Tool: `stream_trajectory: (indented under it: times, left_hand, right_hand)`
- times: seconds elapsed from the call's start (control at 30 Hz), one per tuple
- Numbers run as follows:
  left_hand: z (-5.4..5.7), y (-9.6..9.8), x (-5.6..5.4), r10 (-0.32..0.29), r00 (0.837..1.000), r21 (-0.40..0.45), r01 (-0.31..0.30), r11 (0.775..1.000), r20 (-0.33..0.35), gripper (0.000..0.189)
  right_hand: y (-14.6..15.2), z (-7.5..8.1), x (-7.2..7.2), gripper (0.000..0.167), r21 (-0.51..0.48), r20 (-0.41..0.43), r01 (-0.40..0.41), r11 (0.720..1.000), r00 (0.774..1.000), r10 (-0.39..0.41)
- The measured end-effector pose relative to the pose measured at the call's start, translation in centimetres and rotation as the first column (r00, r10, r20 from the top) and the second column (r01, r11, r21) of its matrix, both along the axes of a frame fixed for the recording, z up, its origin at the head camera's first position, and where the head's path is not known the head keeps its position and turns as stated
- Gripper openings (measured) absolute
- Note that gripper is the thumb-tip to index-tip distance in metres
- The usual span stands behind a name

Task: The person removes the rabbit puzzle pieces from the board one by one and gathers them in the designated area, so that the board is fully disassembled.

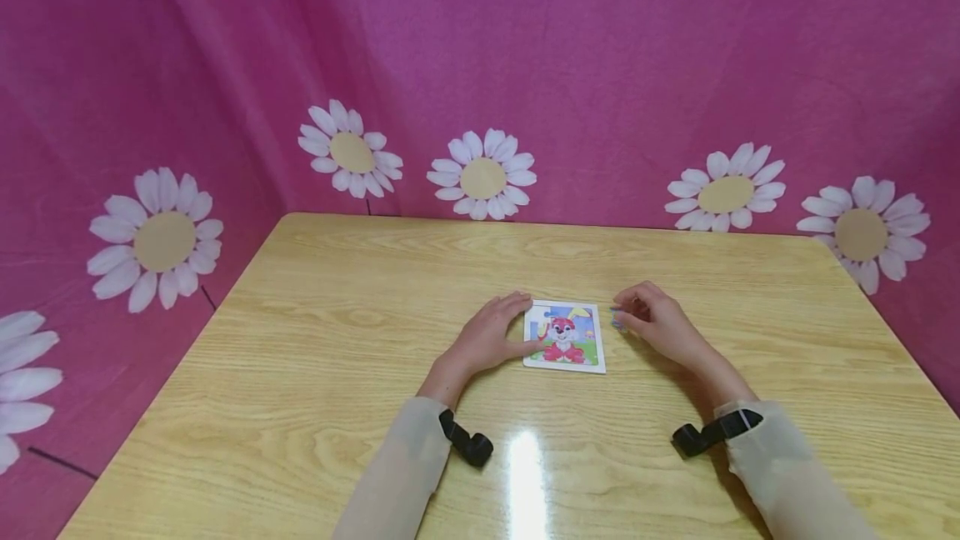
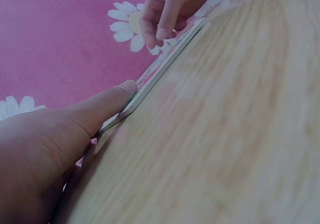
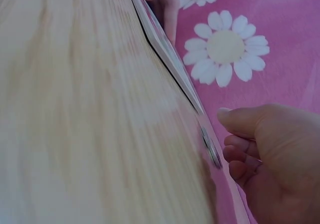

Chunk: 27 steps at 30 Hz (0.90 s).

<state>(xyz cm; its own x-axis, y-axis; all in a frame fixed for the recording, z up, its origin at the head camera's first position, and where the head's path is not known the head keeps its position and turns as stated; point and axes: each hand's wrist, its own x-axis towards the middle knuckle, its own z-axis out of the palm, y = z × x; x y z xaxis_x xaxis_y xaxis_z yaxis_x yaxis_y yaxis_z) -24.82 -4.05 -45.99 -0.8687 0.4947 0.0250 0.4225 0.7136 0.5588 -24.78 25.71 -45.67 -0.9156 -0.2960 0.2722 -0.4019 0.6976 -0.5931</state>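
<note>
A small jigsaw puzzle [image 1: 577, 352] in a white frame lies on the table, with a picture of a red-and-white rabbit-like animal. My left hand [image 1: 491, 334] rests at its left side, the straight thumb [image 2: 117, 97] lying on the board and the other fingers by its far left corner. Just right of the board, my right hand [image 1: 660, 323] hovers low with loosely bent fingers. Beneath its fingertips lie small bluish puzzle pieces [image 1: 617, 320], partly hidden in the head view. In the right wrist view, the pieces [image 3: 211, 148] are on the table, apart from thumb and fingers.
The wooden table [image 1: 300, 373] extends around the puzzle on all sides. A pink cloth [image 1: 570, 65] with large white daisies hangs behind and to the left. Each wrist wears a black strap [image 1: 467, 440] over a pale sleeve.
</note>
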Motion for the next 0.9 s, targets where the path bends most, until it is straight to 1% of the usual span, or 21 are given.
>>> stream_trajectory:
  times: [0.23, 0.53, 0.73, 0.9]
  left_hand:
    - [0.0, 0.0, -0.1, 0.006, 1.000, -0.001, -0.006, 1.000, 0.019, 0.076]
    - [0.0, 0.0, -0.2, -0.009, 1.000, -0.007, 0.009, 1.000, -0.007, 0.075]
    - [0.0, 0.0, -0.2, -0.004, 1.000, -0.004, 0.004, 1.000, 0.005, 0.075]
    - [0.0, 0.0, -0.1, 0.001, 1.000, -0.003, -0.001, 1.000, 0.006, 0.075]
  right_hand:
    - [-2.4, 0.2, -0.3, 0.020, -0.020, 0.056, -0.049, 0.999, 0.997, 0.050]
    - [-4.7, 0.6, -0.9, 0.020, -0.052, 0.108, -0.095, 0.994, 0.989, 0.100]
    - [-5.5, 0.8, -1.3, 0.017, -0.016, 0.173, -0.133, 0.991, 0.976, 0.134]
    - [-5.7, 1.1, -1.5, 0.014, 0.034, 0.185, -0.162, 0.986, 0.971, 0.153]
